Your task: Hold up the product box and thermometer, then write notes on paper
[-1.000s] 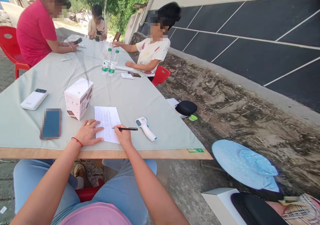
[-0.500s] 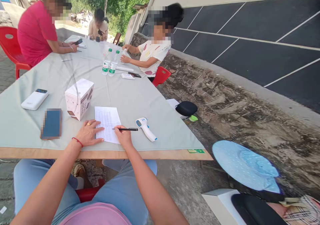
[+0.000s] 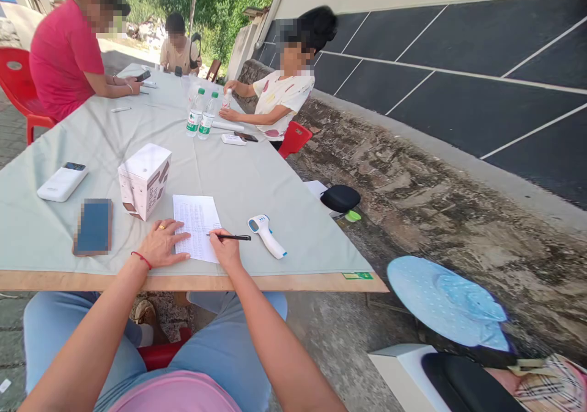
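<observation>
A sheet of paper with rows of small writing lies near the table's front edge. My left hand rests flat on its left side, fingers spread. Closed around a black pen, my right hand sits at the paper's right edge, the pen's tip over the sheet. To the right of that hand lies a white infrared thermometer. A white and pink carton stands beyond my left hand, with a phone to its left.
A white power bank lies at the left of the cloth-covered table. Two water bottles stand farther back. Three people sit around the table; the one at right has hands at a small bottle. A blue hat is at lower right.
My hands, the paper and the pen stay nearly in place. The person at right has lowered a hand beside the small bottle. At the far end, a person's hand-held dark object has moved up and right.
</observation>
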Demonstrator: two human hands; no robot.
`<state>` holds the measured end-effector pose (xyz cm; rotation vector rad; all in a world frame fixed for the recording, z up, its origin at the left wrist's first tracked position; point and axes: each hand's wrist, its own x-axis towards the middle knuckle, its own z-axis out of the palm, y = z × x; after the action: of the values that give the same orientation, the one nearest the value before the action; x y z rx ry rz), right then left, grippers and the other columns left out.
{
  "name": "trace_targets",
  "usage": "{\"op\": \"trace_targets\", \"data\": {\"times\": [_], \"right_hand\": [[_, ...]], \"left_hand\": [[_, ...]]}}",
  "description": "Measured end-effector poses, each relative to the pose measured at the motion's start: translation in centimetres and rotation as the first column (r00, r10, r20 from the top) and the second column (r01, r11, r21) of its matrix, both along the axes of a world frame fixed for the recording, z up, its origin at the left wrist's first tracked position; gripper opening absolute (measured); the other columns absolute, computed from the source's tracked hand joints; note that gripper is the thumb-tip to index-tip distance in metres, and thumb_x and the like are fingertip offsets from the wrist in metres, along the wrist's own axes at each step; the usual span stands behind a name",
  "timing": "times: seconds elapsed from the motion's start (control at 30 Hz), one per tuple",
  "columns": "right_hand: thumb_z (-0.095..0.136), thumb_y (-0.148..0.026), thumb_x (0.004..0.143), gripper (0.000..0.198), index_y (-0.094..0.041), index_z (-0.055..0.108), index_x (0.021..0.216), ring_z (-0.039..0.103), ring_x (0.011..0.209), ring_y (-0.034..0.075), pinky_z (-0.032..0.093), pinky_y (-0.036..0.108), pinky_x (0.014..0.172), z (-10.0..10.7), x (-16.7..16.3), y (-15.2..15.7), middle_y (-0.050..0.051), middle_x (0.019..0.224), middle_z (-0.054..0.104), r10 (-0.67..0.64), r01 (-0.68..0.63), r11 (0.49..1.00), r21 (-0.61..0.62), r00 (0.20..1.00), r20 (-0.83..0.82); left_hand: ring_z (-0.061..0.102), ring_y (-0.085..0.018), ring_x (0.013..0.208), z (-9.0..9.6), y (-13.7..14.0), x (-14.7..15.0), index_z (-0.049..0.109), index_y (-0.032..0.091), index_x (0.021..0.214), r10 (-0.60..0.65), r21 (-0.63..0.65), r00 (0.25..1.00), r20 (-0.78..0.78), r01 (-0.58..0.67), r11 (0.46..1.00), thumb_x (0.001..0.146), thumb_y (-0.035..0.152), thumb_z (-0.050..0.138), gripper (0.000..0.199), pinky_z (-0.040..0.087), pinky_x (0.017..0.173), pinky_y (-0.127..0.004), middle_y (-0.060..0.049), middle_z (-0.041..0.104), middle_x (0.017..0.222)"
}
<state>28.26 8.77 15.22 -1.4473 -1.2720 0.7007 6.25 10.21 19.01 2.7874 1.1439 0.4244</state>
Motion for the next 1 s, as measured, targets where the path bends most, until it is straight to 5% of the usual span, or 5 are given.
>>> {"op": "trace_targets", "data": {"times": [0.8,1.0], "right_hand": [[0.049,-0.041,0.068,0.024,-0.02,0.061,0.069,0.055,0.059,0.018,0.047,0.03,0.061,-0.45,0.2,0.1,0.001,0.062,0.063,-0.015,0.015,1.0,0.008,1.0,0.026],[0.044,-0.04,0.082,0.031,-0.019,0.065,0.09,0.061,0.079,0.02,0.05,0.032,0.075,-0.78,0.55,-0.15,0.006,0.085,0.067,-0.127,0.114,0.985,0.128,0.987,0.094]], "left_hand": [[0.043,-0.034,0.127,-0.13,0.07,-0.01,0.062,0.028,0.124,0.003,-0.003,1.0,0.008,-0.003,1.0,0.082,0.062,0.055,0.055,0.03,0.104,-0.053,-0.011,0.053,0.137],[0.053,-0.029,0.109,0.1,-0.13,0.05,0.065,0.02,0.107,0.044,0.055,0.975,0.216,-0.057,0.997,0.087,0.054,0.051,0.042,0.04,0.096,-0.047,-0.013,0.061,0.113]]}}
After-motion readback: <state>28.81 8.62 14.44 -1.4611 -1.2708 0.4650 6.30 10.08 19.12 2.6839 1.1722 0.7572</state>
